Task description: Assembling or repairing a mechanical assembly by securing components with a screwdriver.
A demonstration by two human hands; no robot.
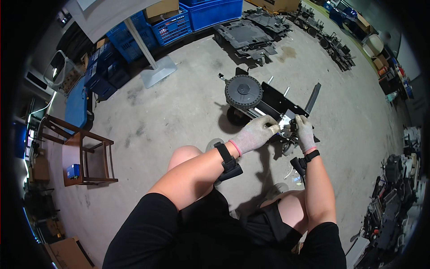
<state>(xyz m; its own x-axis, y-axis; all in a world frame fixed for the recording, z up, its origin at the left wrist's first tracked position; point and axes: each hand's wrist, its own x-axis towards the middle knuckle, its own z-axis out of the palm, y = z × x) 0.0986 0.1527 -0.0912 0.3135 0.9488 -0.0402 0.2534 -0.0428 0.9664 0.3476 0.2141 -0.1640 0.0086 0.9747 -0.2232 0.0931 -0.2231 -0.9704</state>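
Observation:
A black wheeled machine frame (274, 99) stands on the floor in front of me, with a large ribbed wheel (243, 91) on its upper left. My left hand (256, 133), in a pale work glove with a pink cuff, has its fingers pinched at the near end of the frame, beside a shiny silver part (285, 121). What lies between those fingertips is too small to make out. On the other side of that part, my gloved right hand (305, 133) is closed against the frame's dark end pieces. Its grip is partly hidden.
Behind the frame lie dismantled dark chassis parts (246, 38) and a row of wheeled assemblies (326, 39). Blue crates (215, 14) line the back beside a metal stand's base (158, 71). A wooden chair (83, 157) stands left; piled parts (389, 201) lie right.

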